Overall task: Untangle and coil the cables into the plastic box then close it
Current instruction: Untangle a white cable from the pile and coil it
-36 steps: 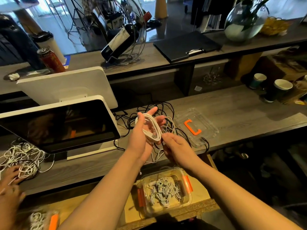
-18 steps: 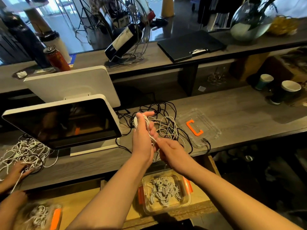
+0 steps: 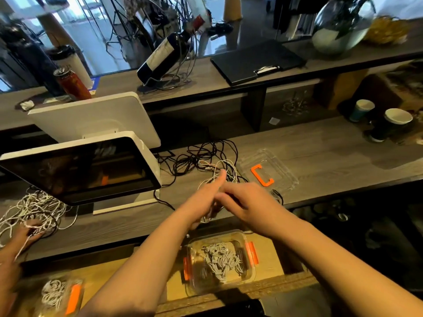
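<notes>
Stretching across the view: grey wood-grain desk (image 3: 320,154), raised shelf behind with tilted dark wine bottle (image 3: 160,58), black flat folder (image 3: 254,61), round glass vase (image 3: 338,28). At left end, white-framed tilted screen (image 3: 80,170); at right end, two paper cups (image 3: 389,124). Near front edge, tangle of black and white cables (image 3: 206,161), clear plastic lid with orange clip (image 3: 267,172) just right of it. Below front edge, on tan wooden shelf (image 3: 272,257), clear plastic box with orange latches (image 3: 219,261) holding coiled white cables. Since a second ago: white coil lowered from open palm; left hand (image 3: 206,200) now turned edge-on, thumb up, grip round cable strands; right hand (image 3: 247,200) crossed over it, fingers curled, grip blurred, cannot tell.
</notes>
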Available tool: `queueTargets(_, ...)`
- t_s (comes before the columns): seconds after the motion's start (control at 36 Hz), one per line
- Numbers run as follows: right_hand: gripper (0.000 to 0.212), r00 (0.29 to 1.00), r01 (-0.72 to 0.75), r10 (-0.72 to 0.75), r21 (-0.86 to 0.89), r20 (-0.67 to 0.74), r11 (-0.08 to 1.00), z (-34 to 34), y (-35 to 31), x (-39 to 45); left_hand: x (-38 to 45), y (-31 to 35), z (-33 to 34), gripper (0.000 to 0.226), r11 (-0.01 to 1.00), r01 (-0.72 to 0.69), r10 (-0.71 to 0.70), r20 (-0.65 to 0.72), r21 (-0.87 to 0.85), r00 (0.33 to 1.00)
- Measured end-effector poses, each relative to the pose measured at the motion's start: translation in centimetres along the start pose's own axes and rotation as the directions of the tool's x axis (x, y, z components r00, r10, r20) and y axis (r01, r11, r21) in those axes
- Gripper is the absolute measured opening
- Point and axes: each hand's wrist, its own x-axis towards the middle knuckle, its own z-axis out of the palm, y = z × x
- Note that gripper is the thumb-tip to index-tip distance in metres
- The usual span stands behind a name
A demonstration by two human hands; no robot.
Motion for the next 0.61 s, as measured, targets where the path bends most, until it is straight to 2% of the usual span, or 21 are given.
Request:
queueTargets(0.08,0.024,0.998,0.005,-0.009,-0.065,-0.064,0.998,-1.8,1.1,0.1,-0.6,0.0,0.4,0.051,0.959,0.195,-0.135,0.272,-0.207,0.953)
queueTargets(0.14,0.025,0.99,-0.012,0.009,-0.021,-0.138,1.0,-3.0,2.2,0.2,-1.2,0.0,0.8,0.068,0.919,0.289,-0.148,0.446,-0.267,0.882)
queueTargets(0.19,0.034,0.989,-0.056,0.063,0.057,-0.133,0.997,-4.0,3.3,0.4,-1.2,0.0,1.0,0.098,0.931,0.279,-0.098,0.576,-0.235,0.812)
queueTargets(0.22,0.038,0.991,-0.084,0.093,0.101,-0.095,0.991,-4.2,3.6,0.4,-1.1,-0.2,1.0,0.106,0.938,0.268,-0.074,0.628,-0.219,0.774)
queueTargets(0.28,0.04,0.992,-0.114,0.122,0.194,-0.031,0.974,-4.5,4.2,0.4,-1.3,0.1,0.8,0.104,0.95,0.246,-0.045,0.696,-0.191,0.717)
queueTargets(0.31,0.038,0.992,-0.117,0.124,0.247,-0.015,0.962,-4.5,4.4,0.3,-1.4,0.3,0.7,0.094,0.958,0.229,-0.041,0.71,-0.172,0.703)
queueTargets(0.36,0.031,0.992,-0.112,0.123,0.341,-0.009,0.933,-4.4,4.7,0.0,-1.6,0.8,0.5,0.068,0.976,0.175,-0.038,0.689,-0.13,0.724)
queueTargets(0.42,0.039,0.988,-0.094,0.135,0.41,-0.072,0.907,-4.1,4.9,-0.4,-1.6,1.3,0.4,0.055,0.989,0.101,-0.022,0.585,-0.103,0.811)
queueTargets(0.5,0.061,0.946,-0.123,0.245,0.467,-0.21,0.876,-3.2,5.5,-0.8,-1.8,2.1,0.6,0.048,0.997,-0.043,0.063,0.394,-0.06,0.917)
queueTargets(0.61,0.051,0.918,-0.215,0.344,0.485,-0.195,0.848,-1.5,6.1,-1.2,-1.5,2.5,1.3,0.045,0.975,-0.087,0.122,0.171,-0.202,0.978)
